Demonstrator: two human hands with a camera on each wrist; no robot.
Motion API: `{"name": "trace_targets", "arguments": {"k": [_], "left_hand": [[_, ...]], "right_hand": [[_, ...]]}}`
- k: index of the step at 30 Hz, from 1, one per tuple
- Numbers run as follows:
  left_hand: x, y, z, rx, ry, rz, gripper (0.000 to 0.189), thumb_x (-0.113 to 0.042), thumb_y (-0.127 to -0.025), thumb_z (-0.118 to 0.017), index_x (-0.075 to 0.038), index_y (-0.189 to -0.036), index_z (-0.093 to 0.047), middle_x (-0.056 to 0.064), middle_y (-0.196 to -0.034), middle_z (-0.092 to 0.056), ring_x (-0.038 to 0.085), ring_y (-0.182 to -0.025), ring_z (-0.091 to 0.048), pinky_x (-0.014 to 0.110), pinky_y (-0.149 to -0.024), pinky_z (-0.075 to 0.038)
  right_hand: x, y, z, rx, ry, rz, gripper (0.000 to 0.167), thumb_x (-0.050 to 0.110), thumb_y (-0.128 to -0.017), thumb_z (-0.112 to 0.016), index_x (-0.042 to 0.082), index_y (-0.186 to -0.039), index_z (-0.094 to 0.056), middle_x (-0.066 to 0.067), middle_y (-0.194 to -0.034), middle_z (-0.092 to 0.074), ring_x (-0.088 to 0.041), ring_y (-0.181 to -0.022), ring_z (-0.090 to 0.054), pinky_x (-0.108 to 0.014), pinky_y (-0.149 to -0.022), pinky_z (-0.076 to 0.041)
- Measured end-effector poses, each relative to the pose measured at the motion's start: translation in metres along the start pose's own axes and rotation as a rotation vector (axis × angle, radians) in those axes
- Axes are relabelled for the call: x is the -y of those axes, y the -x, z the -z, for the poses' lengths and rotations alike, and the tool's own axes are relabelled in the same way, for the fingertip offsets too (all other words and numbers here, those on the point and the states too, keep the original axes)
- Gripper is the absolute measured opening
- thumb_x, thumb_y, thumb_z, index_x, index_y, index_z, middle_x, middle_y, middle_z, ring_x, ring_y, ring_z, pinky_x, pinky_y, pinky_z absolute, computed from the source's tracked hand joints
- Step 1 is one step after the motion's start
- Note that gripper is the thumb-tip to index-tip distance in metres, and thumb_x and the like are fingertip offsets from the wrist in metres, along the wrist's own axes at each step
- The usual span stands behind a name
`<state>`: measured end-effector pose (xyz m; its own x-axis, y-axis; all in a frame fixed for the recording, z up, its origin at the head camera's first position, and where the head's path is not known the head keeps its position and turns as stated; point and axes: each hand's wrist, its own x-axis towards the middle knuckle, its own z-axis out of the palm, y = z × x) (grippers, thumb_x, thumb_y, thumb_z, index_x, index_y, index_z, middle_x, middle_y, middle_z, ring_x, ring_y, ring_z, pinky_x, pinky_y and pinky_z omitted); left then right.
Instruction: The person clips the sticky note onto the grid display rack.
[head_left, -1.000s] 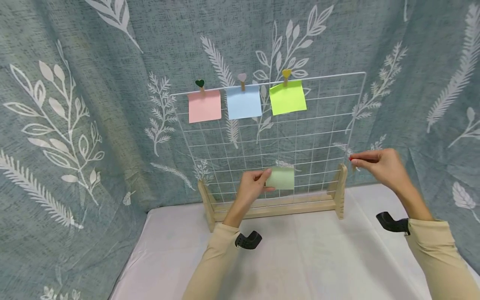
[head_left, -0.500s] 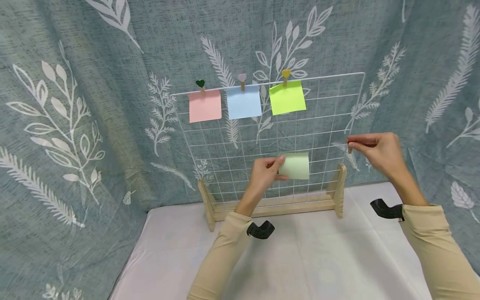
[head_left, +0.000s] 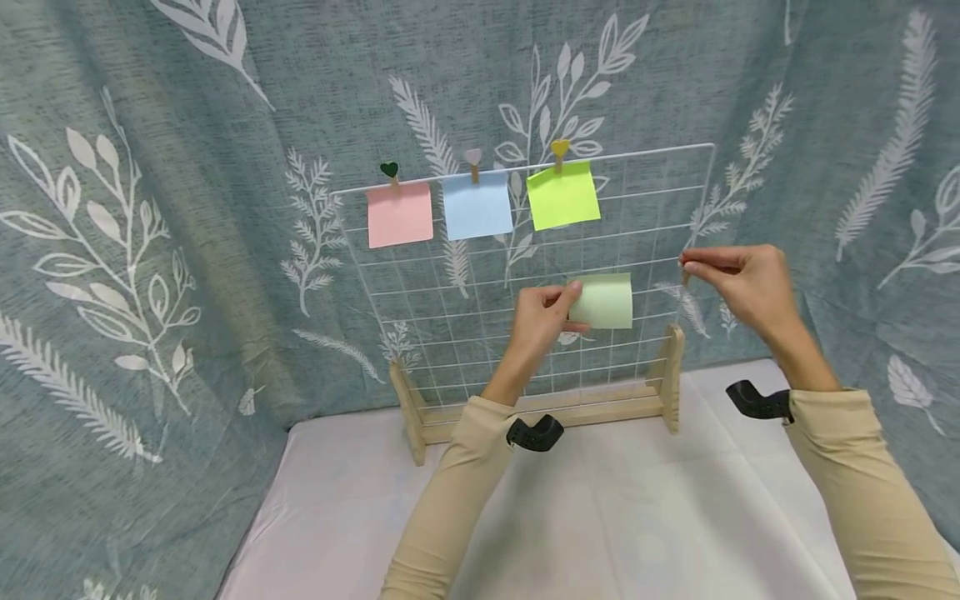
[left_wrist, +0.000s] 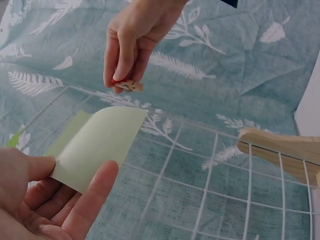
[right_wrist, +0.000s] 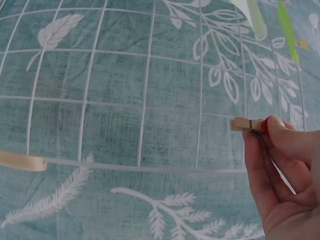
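My left hand [head_left: 542,327] pinches a pale green sticky note [head_left: 604,301] by its left edge, in front of the white wire grid [head_left: 480,321]. In the left wrist view the note [left_wrist: 102,145] curves slightly between thumb and fingers. At the grid's right side, my right hand [head_left: 750,287] pinches a small wooden clothespin [right_wrist: 245,125] by its red end, the wooden tip pointing away from the fingers. Along the grid's top bar hang a pink note [head_left: 400,215], a blue note [head_left: 477,205] and a bright green note [head_left: 564,196], each under a heart-topped clothespin.
A wooden base [head_left: 540,408] with two upright feet holds the grid on the white-covered table [head_left: 585,500]. Behind it hangs a teal leaf-patterned curtain [head_left: 225,250]. The top bar's right stretch [head_left: 660,152] carries no notes.
Both hands have risen. The left has carried the pale green note up and to the right, while the right has moved up and slightly left with the clothespin.
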<state>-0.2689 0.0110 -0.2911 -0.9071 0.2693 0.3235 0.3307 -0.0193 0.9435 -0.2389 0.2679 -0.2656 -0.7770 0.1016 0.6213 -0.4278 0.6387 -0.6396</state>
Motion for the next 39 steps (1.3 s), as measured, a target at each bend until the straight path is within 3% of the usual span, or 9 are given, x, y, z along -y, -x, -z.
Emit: {"name": "trace_targets", "arguments": {"k": [3, 9, 16, 22, 26, 31, 36, 39], "left_hand": [[-0.004, -0.004, -0.004, -0.016, -0.009, -0.017, 0.035, -0.021, -0.101, -0.059, 0.009, -0.117, -0.067, 0.023, -0.112, -0.066, 0.031, -0.089, -0.072, 0.030, -0.068, -0.064], [-0.012, -0.010, -0.015, -0.031, 0.014, -0.057, 0.033, -0.020, -0.099, -0.061, 0.009, -0.114, -0.068, 0.023, -0.109, -0.068, 0.029, -0.090, -0.071, 0.030, -0.064, -0.064], [-0.028, -0.016, -0.022, -0.060, 0.036, -0.167, 0.030, -0.018, -0.100, -0.060, 0.009, -0.110, -0.070, 0.024, -0.104, -0.069, 0.032, -0.086, -0.071, 0.032, -0.060, -0.064], [-0.046, -0.022, -0.030, -0.042, 0.072, -0.227, 0.029, -0.015, -0.100, -0.060, 0.010, -0.110, -0.069, 0.026, -0.104, -0.068, 0.035, -0.087, -0.070, 0.032, -0.060, -0.064], [-0.061, -0.031, -0.035, -0.019, 0.117, -0.208, 0.030, -0.015, -0.100, -0.060, 0.011, -0.110, -0.069, 0.026, -0.106, -0.067, 0.036, -0.090, -0.070, 0.033, -0.060, -0.064], [-0.082, -0.041, -0.037, -0.004, 0.162, -0.132, 0.032, -0.018, -0.100, -0.059, 0.009, -0.115, -0.068, 0.019, -0.109, -0.066, 0.030, -0.087, -0.072, 0.033, -0.064, -0.065], [-0.096, -0.050, -0.039, 0.014, 0.120, -0.129, 0.033, -0.020, -0.100, -0.058, 0.008, -0.115, -0.068, 0.014, -0.108, -0.065, 0.022, -0.084, -0.071, 0.032, -0.067, -0.065], [-0.103, -0.056, -0.041, -0.008, 0.086, -0.119, 0.033, -0.020, -0.100, -0.058, 0.007, -0.115, -0.068, 0.013, -0.108, -0.066, 0.020, -0.081, -0.071, 0.031, -0.065, -0.064]], "right_hand": [[0.002, -0.004, 0.000, -0.005, -0.033, 0.013, 0.023, 0.012, -0.091, -0.072, -0.001, -0.110, -0.074, -0.010, -0.101, -0.074, 0.016, -0.080, -0.061, -0.001, -0.074, -0.050], [0.008, -0.015, 0.003, -0.031, -0.069, 0.051, 0.021, 0.009, -0.089, -0.074, -0.002, -0.107, -0.075, 0.009, -0.093, -0.074, 0.015, -0.078, -0.062, -0.002, -0.074, -0.050], [0.020, -0.029, 0.005, -0.065, -0.106, 0.090, 0.019, 0.004, -0.089, -0.073, -0.004, -0.106, -0.074, 0.012, -0.092, -0.074, 0.014, -0.078, -0.063, -0.003, -0.077, -0.052], [0.027, -0.042, 0.013, -0.083, -0.186, 0.055, 0.023, 0.007, -0.089, -0.073, -0.006, -0.108, -0.073, 0.026, -0.085, -0.069, 0.010, -0.080, -0.066, -0.004, -0.077, -0.052], [0.031, -0.049, 0.019, -0.107, -0.198, 0.046, 0.026, 0.010, -0.088, -0.074, -0.004, -0.109, -0.073, 0.022, -0.089, -0.071, 0.008, -0.080, -0.066, -0.006, -0.078, -0.053], [0.033, -0.059, 0.023, -0.133, -0.251, 0.053, 0.026, 0.009, -0.087, -0.075, -0.003, -0.110, -0.073, 0.013, -0.093, -0.074, 0.006, -0.084, -0.067, -0.008, -0.081, -0.055], [0.036, -0.070, 0.027, -0.174, -0.396, 0.048, 0.022, -0.001, -0.086, -0.073, -0.006, -0.107, -0.072, 0.014, -0.086, -0.074, 0.001, -0.082, -0.070, -0.010, -0.080, -0.056], [0.041, -0.077, 0.031, -0.186, -0.447, 0.041, 0.020, -0.003, -0.086, -0.072, -0.006, -0.106, -0.073, 0.013, -0.083, -0.074, -0.001, -0.081, -0.070, -0.012, -0.081, -0.056]]}}
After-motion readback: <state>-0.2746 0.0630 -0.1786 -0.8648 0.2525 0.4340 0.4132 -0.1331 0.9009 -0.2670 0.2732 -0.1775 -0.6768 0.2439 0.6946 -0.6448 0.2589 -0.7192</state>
